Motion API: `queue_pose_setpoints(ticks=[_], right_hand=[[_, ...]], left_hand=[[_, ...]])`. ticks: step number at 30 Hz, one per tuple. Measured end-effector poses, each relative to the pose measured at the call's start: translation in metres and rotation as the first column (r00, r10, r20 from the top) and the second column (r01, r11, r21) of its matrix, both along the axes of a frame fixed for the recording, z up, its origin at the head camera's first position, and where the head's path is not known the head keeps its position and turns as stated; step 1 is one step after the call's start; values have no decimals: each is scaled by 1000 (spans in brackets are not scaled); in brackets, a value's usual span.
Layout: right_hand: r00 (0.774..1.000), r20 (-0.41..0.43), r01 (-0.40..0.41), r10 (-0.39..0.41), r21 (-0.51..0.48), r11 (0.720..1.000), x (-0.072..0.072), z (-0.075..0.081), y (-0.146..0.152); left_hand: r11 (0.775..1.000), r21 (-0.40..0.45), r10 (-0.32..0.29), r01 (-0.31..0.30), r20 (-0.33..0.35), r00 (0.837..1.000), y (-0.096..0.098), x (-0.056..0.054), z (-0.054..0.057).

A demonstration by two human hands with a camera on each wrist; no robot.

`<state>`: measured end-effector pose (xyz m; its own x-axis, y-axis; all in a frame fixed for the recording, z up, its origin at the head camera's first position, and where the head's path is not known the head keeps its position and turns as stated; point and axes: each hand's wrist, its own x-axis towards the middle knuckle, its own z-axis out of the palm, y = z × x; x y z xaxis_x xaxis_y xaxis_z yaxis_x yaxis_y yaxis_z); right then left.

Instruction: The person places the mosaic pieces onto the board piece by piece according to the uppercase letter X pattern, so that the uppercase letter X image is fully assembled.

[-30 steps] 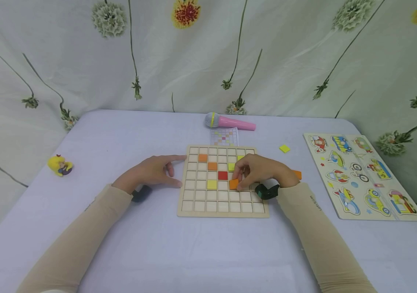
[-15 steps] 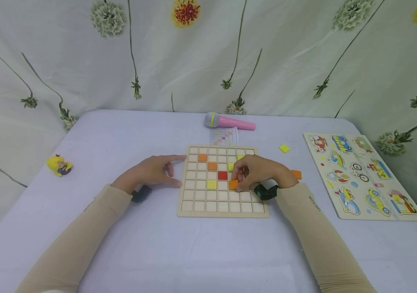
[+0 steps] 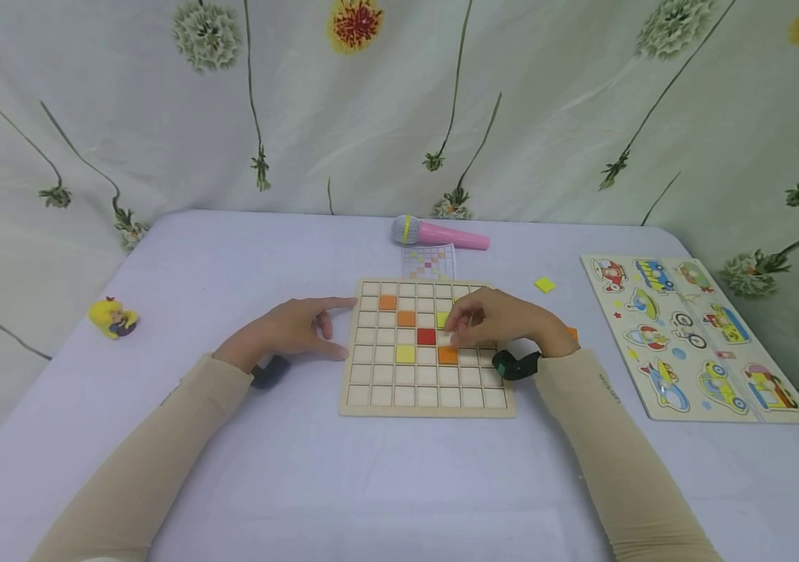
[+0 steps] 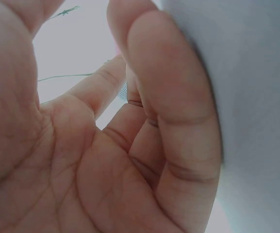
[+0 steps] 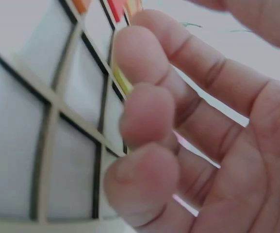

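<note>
A wooden grid board (image 3: 371, 396) lies flat on the table. Set in its squares are orange tiles (image 3: 406, 318), a red tile (image 3: 426, 336) and yellow tiles (image 3: 405, 354). At the board's left edge my left hand (image 3: 294, 326) rests with index finger and thumb tips touching the rim, the other fingers bent inward. My right hand (image 3: 494, 316) hovers over the right half, just above an orange tile (image 3: 447, 355) in a square. In the right wrist view its fingers (image 5: 147, 114) are loosely bent with nothing seen between them. The palm hides several squares behind it.
Behind the board lie a small pattern card (image 3: 429, 261) and a pink toy microphone (image 3: 452, 236). To the right are a loose yellow tile (image 3: 545, 285), a partly hidden orange tile (image 3: 573, 333) and a picture puzzle board (image 3: 694, 343). A small doll figure (image 3: 115, 318) is at far left.
My right hand has let go of the orange tile and moved slightly up and away, leaving it in its square. The left hand stays at the board's edge.
</note>
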<state>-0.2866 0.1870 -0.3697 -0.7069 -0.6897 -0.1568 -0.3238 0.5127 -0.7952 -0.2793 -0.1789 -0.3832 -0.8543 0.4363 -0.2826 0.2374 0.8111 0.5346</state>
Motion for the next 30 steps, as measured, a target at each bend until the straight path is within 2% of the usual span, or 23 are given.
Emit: queue_pose_setpoints(ticks=[6,9,11,13,18,25,27,30], right_hand=[[987,-12,160,-161,-62,985,-6,1,20],[963,-20,265,-268,-98,959,-7,2,31],[938,-31,339,-346,-131,932,-8,3,39],[903,-43,417,-428,-158,895,-8,5,45],[795,-57,585,-604,-193,788,-8,5,63],[625,-12,776,-781,-101,623,-9,2,77],[593,2,804,-805,-62,591,-10,2,79],[565,17,825,-825,1,565,-10,2,82]], left_hand=[[1000,-4,8,-7,12,1000,2,0,0],[1000,-8,16,-16,24,1000,3,1,1],[1000,-11,18,-18,25,1000,3,1,2],[1000,-12,20,-19,23,1000,3,1,2],[1000,-18,21,-20,17,1000,3,0,0],[1000,-13,27,-27,14,1000,2,1,0],[1000,-13,27,-27,14,1000,3,1,0],[1000,-11,27,-27,15,1000,3,1,1]])
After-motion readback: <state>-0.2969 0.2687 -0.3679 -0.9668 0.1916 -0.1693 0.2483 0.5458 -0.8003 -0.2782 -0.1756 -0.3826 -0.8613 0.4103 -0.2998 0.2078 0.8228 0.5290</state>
